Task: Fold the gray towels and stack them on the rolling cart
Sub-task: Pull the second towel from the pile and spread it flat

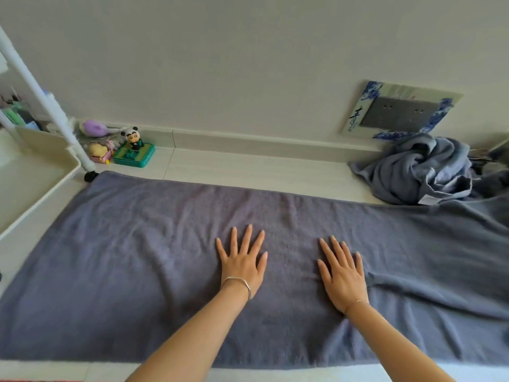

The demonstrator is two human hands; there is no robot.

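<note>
Head view: a gray towel [137,257] lies spread flat across the pale floor [248,166]. The left hand [242,263] and the right hand [343,274] press palm-down near its middle, fingers straight and splayed, gripping nothing. A crumpled gray towel pile [416,169] sits at the far right by the wall. The white rolling cart [33,172] stands at the left, small toys [129,147] just beyond it.

Home room floor: toy figurines [129,148], skirting board [248,140], wall socket [399,113].
</note>
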